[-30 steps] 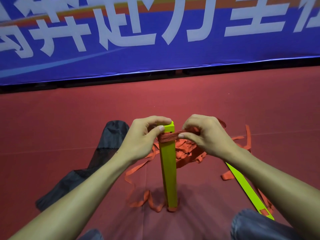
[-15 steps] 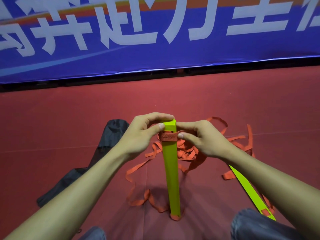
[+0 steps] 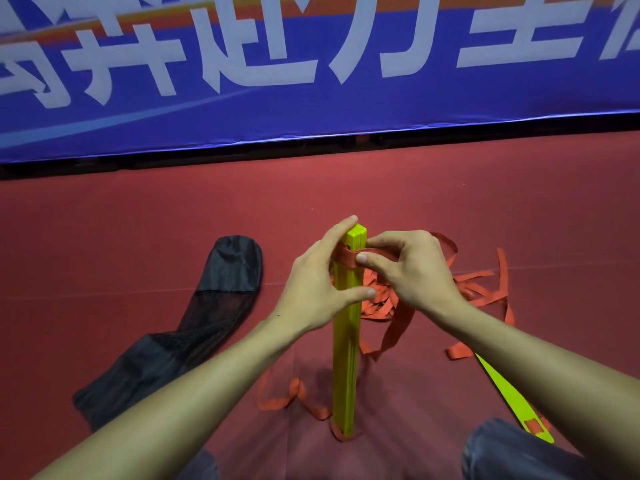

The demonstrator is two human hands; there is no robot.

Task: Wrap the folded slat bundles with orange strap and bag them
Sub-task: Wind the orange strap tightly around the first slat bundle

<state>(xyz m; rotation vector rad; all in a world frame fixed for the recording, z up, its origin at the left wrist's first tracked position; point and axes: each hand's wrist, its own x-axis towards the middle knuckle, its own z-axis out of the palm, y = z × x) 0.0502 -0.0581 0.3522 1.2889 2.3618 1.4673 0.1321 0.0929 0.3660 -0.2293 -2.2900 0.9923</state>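
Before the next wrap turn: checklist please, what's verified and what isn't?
1. Yellow slat bundle upright, base on the floor: ok.
2. Left hand grips bundle near its top: ok.
3. Right hand pinches orange strap against the bundle: ok.
4. Strap end secured: cannot tell, fingers hide it.
5. Loose strap untangled: not ok, heaped behind the bundle.
6. Black mesh bag mouth open: cannot tell; it lies at left.

The top edge cuts off the banner (image 3: pixel 311 98) lettering; at lower right, the right forearm (image 3: pixel 540 372) hides the upper end of the loose slat (image 3: pixel 506 398).
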